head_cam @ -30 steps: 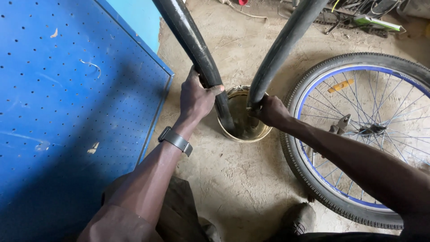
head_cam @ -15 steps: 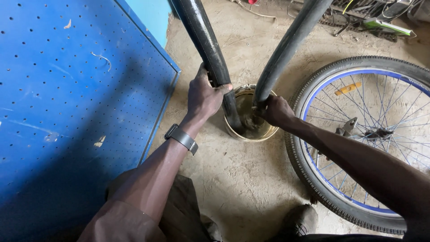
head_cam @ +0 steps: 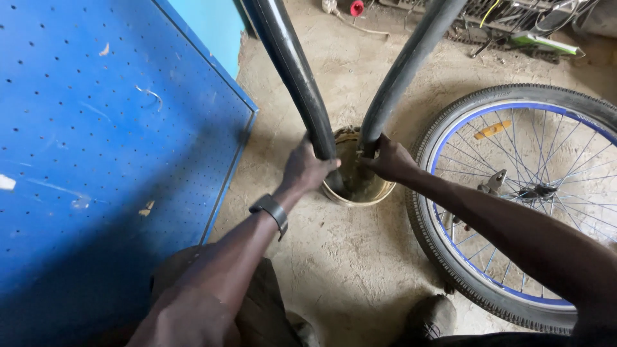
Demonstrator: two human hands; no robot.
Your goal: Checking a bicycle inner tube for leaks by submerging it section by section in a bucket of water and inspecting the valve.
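Both hands clamp the black inner tube (head_cam: 292, 71) — left hand (head_cam: 307, 168), right hand (head_cam: 389, 159) — low over the bucket (head_cam: 376, 193); soft, light, likely slippery when wet.

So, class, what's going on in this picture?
A person is crouched on a dirt floor, feeding a black inner tube into a small bowl of murky water. The left hand grips one side of the tube and the right hand grips the other, both at the bowl's rim. A bicycle wheel with a blue rim lies flat on the right, and a blue pegboard panel stands on the left.
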